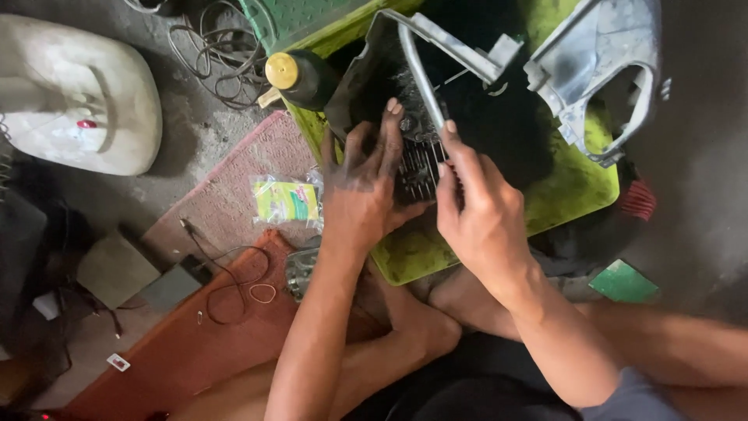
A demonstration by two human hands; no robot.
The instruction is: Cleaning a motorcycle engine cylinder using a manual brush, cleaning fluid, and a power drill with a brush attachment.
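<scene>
Grimy concrete floor (195, 132), strewn with cables and scraps, surrounds a shallow lime-green plastic tray (580, 183) stained black with oil. At the tray's near edge sits a dark finned metal engine part (417, 168), its ribs caked in grease. The left hand (360, 183), blackened across the fingers, lies spread over the part's near side and presses it down. The right hand (479, 206) is closed around a thin grey metal tool handle (425, 78) that angles down into the fins.

Done well, the work seems to want the left palm pinning the part flat so it cannot skid on the slick tray, and the tool run along the fin grooves rather than across them, with short strokes kept clear of the left fingertips.

Beyond the part lean pale grey cast-metal covers (600, 62). A dark bottle with a yellow cap (300, 76) stands at the tray's far-left corner; a white plastic jerrycan (74, 97) lies further left, and a clear packet with a yellow-green card (286, 201) rests on a pinkish mat (234, 195).
</scene>
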